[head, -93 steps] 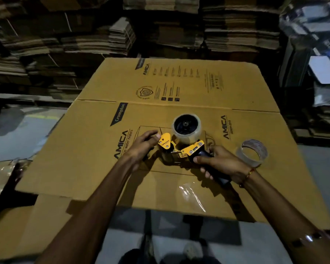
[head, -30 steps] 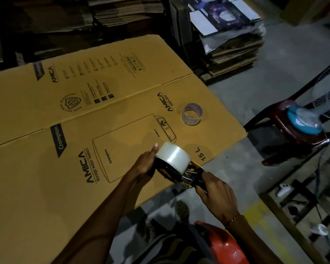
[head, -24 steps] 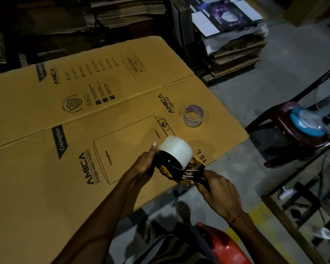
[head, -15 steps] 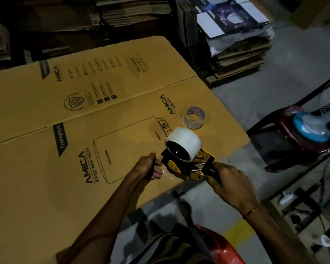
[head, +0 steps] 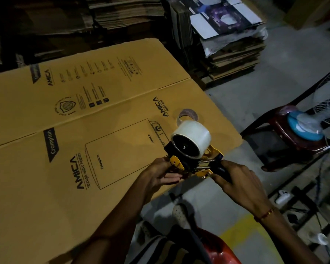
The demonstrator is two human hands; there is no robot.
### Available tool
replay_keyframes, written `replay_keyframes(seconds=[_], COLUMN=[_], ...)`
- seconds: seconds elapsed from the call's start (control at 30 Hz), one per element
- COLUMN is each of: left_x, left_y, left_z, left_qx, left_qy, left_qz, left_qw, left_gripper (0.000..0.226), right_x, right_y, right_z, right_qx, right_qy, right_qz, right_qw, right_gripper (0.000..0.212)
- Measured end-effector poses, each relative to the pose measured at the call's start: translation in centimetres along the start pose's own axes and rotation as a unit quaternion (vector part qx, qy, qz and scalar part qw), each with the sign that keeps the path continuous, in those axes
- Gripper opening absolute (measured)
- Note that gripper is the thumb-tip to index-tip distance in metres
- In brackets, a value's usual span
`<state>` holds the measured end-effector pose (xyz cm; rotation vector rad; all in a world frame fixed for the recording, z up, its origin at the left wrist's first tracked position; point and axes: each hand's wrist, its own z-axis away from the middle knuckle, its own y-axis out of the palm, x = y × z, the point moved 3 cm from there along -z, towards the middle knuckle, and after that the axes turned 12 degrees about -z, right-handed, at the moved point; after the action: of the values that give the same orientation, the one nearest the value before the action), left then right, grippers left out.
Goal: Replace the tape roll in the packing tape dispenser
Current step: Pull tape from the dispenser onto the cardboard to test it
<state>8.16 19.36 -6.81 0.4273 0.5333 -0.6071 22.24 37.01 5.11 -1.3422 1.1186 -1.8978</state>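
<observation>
right hand point(head: 236, 180) grips dispenser point(head: 191, 164) handle, tape roll point(head: 191, 138) uppermost.

bare flattened cardboard point(head: 46, 187) lies open left of the hands; an empty tape core point(head: 188, 116) sits just behind, a fan point(head: 312, 122) crowding the right.

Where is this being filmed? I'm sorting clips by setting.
Probably a packaging warehouse or carton storeroom. Flattened boxes are piled in stacks along the back, a big printed water-heater carton lies flat as the work surface, and the floor is bare concrete.
</observation>
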Motion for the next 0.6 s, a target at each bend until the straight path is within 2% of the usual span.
replay_keyframes(seconds=[0.17,0.4,0.47,0.53,0.6], left_x=[-0.8,-2.7,-2.9,-3.0,-2.8], left_y=[0.4,-0.4,-0.5,-0.5,-0.5], left_z=[-1.1,-1.4,-1.4,-1.3,-1.5], left_qx=[-0.062,-0.191,-0.225,-0.249,-0.242], left_qy=[0.020,0.138,0.181,0.220,0.239], left_qz=[-0.020,-0.117,-0.236,-0.384,-0.437], left_qw=[0.998,0.965,0.928,0.862,0.833], left_gripper=[0.032,0.017,0.019,0.023,0.027], right_x=[-0.5,-2.9,-3.5,-4.0,-4.4], right_y=[-0.5,1.7,2.8,4.0,5.1], right_z=[0.0,0.0,0.5,1.1,1.7], right_qx=[-0.017,-0.018,-0.025,-0.031,-0.034], right_qy=[-0.001,-0.006,-0.004,0.005,0.017], right_qz=[-0.017,-0.022,-0.020,-0.024,-0.037], right_qw=[1.000,1.000,0.999,0.999,0.999], right_gripper=[0.021,0.025,0.024,0.024,0.025])
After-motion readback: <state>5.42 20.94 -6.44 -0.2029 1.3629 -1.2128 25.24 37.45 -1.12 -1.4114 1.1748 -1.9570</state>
